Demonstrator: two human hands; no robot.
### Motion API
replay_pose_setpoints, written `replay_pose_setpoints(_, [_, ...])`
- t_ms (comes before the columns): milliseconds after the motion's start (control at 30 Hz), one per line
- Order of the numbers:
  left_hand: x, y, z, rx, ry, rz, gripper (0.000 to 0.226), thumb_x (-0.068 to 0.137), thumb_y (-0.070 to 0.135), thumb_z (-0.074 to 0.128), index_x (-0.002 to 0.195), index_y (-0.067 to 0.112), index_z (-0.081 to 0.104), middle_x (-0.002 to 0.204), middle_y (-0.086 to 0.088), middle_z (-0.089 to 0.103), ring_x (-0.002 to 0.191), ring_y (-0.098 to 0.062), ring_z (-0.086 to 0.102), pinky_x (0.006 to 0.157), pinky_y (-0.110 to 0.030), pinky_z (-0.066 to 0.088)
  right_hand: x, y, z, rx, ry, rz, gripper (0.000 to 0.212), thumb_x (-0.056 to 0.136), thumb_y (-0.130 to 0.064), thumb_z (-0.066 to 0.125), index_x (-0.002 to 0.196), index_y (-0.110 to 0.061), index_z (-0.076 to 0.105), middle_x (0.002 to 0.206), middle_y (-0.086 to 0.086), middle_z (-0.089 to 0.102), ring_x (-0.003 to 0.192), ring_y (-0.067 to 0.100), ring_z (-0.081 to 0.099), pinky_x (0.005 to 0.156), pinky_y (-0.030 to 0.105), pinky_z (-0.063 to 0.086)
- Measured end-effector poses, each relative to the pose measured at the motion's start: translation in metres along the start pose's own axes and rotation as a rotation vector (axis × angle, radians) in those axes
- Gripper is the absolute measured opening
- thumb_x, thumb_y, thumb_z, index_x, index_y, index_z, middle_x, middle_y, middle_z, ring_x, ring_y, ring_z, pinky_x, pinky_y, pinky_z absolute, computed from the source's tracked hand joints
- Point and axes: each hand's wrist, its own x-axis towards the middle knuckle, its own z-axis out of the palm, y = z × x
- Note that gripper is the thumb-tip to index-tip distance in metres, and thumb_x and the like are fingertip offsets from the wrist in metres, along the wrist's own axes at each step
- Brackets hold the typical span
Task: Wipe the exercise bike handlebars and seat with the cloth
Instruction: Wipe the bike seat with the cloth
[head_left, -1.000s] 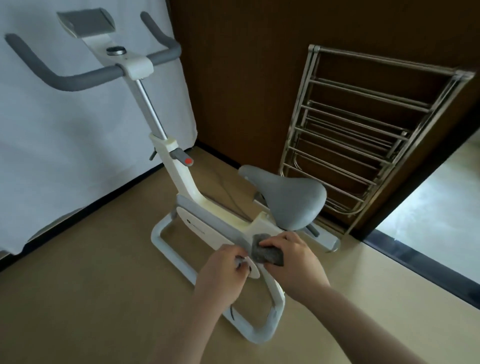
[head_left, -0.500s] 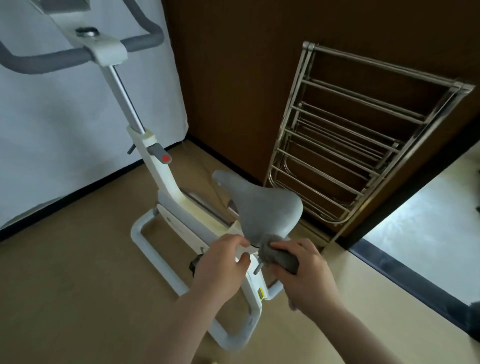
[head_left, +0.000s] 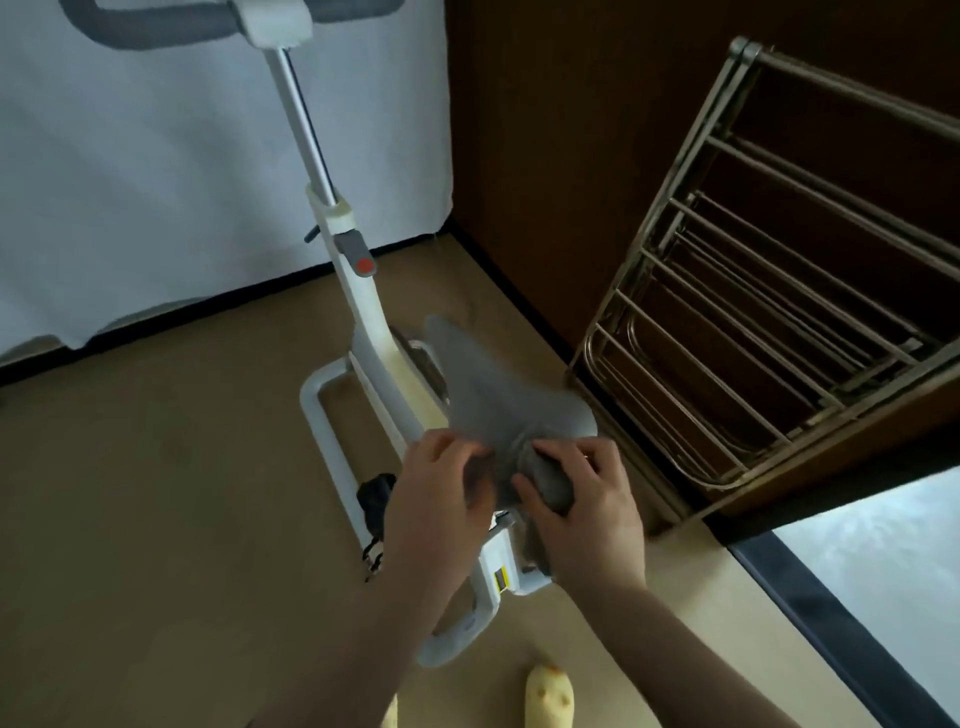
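Gripping the bunched grey cloth (head_left: 546, 480), the right hand (head_left: 582, 506) presses it on the rear of the grey saddle (head_left: 498, 397). At nine o'clock of it the left hand (head_left: 436, 499) curls over the saddle's edge. Handlebars (head_left: 156, 23) sit up at eleven o'clock, a steel drying rack (head_left: 769, 291) at two o'clock.

grey seat (head_left: 498, 395), probably grey cloth (head_left: 550, 480)
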Motion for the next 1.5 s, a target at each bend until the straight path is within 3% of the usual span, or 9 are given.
replay_pose_setpoints(267, [-0.004,0.036,0.040,0.072,0.213,-0.099,0.023,0.082,0.026,0.052,0.102,0.024,0.064,0.105,0.006,0.058,0.096,-0.015,0.045,0.081,-0.024,0.034,0.020,0.027,-0.010,0.026,-0.090,-0.204,0.028,0.077,-0.037,0.070,0.103,-0.027,0.069,0.106,-0.004,0.052,0.093,0.016,0.052,0.064,0.033,0.055])
replay_pose_setpoints(433, [0.008,0.034,0.034,0.104,0.106,-0.089,0.018,0.083,0.024,0.062,0.101,0.024,0.063,0.106,0.007,0.056,0.101,-0.016,0.046,0.082,-0.028,0.040,0.030,0.034,-0.014,-0.017,-0.139,-0.318,0.032,0.082,-0.032,0.069,0.111,-0.021,0.067,0.111,0.001,0.051,0.097,0.022,0.055,0.067,0.033,0.056])
replay_pose_setpoints(667, [0.012,0.024,0.026,0.060,0.045,0.017,0.022,0.083,0.034,0.057,0.103,0.027,0.061,0.106,0.009,0.055,0.099,-0.012,0.044,0.083,-0.030,0.044,0.031,0.027,-0.008,-0.077,-0.090,-0.279,0.034,0.084,-0.036,0.060,0.113,-0.020,0.067,0.113,0.003,0.052,0.100,0.024,0.053,0.066,0.041,0.057])
replay_pose_setpoints(867, [0.015,0.026,0.022,0.077,0.006,-0.013,0.024,0.082,0.025,0.063,0.106,0.027,0.062,0.110,0.008,0.054,0.099,-0.013,0.043,0.081,-0.033,0.046,0.043,0.040,-0.009,0.062,-0.017,-0.060,0.034,0.086,-0.032,0.066,0.115,-0.014,0.067,0.118,0.004,0.045,0.107,0.021,0.044,0.086,0.040,0.051])
replay_pose_setpoints(967, [0.020,0.030,0.023,0.097,0.010,-0.035,0.023,0.080,0.025,0.061,0.103,0.027,0.062,0.108,0.009,0.054,0.100,-0.013,0.042,0.080,-0.029,0.042,0.038,0.035,-0.009,0.143,-0.100,-0.103,0.049,0.089,-0.056,0.050,0.121,-0.022,0.062,0.118,-0.003,0.040,0.110,0.017,0.042,0.090,0.038,0.047])
replay_pose_setpoints(1067, [0.020,0.040,0.030,0.082,0.079,-0.083,0.019,0.079,0.026,0.058,0.097,0.029,0.065,0.101,0.011,0.056,0.097,-0.013,0.045,0.080,-0.030,0.042,0.045,0.043,-0.017,0.181,-0.116,-0.098,0.040,0.090,-0.054,0.041,0.118,-0.033,0.061,0.114,-0.010,0.041,0.107,0.016,0.043,0.089,0.046,0.048])
replay_pose_setpoints(1300, [0.021,0.051,0.046,0.036,0.173,-0.101,0.014,0.085,0.017,0.060,0.094,0.026,0.066,0.095,0.013,0.062,0.092,-0.008,0.047,0.083,-0.034,0.044,0.056,0.062,-0.024,0.173,-0.230,-0.303,0.037,0.082,-0.030,0.070,0.119,-0.033,0.066,0.111,-0.020,0.046,0.103,0.004,0.046,0.083,0.013,0.040])
replay_pose_setpoints(1400, [0.013,0.053,0.049,0.023,0.236,-0.096,0.014,0.085,0.017,0.062,0.096,0.024,0.066,0.095,0.012,0.063,0.091,-0.004,0.045,0.082,-0.028,0.043,0.071,0.071,-0.024,0.138,-0.237,-0.429,0.036,0.082,-0.041,0.061,0.116,-0.031,0.067,0.113,-0.016,0.052,0.103,0.007,0.051,0.081,0.024,0.049])
replay_pose_setpoints(1500, [0.011,0.052,0.052,0.074,0.230,-0.089,0.019,0.082,0.017,0.065,0.101,0.023,0.068,0.102,0.010,0.063,0.095,-0.003,0.042,0.085,-0.025,0.040,0.066,0.070,-0.018,0.091,-0.189,-0.326,0.036,0.086,-0.046,0.053,0.116,-0.031,0.066,0.121,-0.010,0.050,0.113,0.016,0.047,0.093,0.048,0.045])
